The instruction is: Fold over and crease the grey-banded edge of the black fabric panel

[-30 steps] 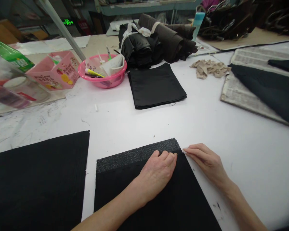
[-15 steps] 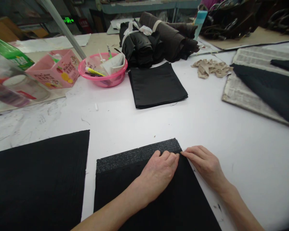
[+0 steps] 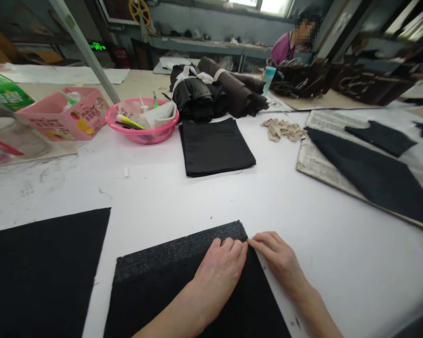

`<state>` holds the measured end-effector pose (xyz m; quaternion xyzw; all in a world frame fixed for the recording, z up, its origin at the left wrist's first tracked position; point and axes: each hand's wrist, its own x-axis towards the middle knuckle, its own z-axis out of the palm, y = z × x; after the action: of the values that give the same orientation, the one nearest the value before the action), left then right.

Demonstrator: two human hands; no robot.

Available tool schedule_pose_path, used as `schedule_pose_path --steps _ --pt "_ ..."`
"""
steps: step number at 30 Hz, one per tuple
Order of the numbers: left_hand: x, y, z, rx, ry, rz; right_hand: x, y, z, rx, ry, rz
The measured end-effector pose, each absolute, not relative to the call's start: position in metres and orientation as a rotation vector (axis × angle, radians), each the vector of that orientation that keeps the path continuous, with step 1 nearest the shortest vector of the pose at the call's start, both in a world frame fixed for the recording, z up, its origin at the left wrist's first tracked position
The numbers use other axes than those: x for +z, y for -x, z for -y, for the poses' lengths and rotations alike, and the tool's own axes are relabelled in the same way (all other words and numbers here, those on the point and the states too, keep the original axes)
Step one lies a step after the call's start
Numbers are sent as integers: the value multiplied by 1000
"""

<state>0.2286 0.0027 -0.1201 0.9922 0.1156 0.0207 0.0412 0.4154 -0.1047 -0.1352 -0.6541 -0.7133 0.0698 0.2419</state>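
A left hand [image 3: 220, 267], fingers curled, bears on a black panel [image 3: 255, 300] at the lower centre of the frame, while the thumb and fingertips of the right hand [image 3: 280, 258] meet at its right edge; whether either grips cloth cannot be told. The hands nearly touch. A speckled strip [image 3: 169, 249] lies exposed along the panel's top, the black layer apparently laid up to it. A second panel [image 3: 38, 267], lower left, and a black stack [image 3: 216, 148], upper centre, lie untouched on the white bench [image 3: 155, 197].
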Motion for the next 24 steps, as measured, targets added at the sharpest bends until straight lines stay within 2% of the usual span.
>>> schedule_pose_path --steps 9,17,24 --pt "-144 -247 2 180 -2958 -480 -145 -398 114 6 1898 1812" --pt "-159 -228 8 261 -2961 -513 -155 -388 121 -99 2004 1839" --pt "-164 -183 8 68 -2961 -647 -151 -383 120 -171 2022 1843"
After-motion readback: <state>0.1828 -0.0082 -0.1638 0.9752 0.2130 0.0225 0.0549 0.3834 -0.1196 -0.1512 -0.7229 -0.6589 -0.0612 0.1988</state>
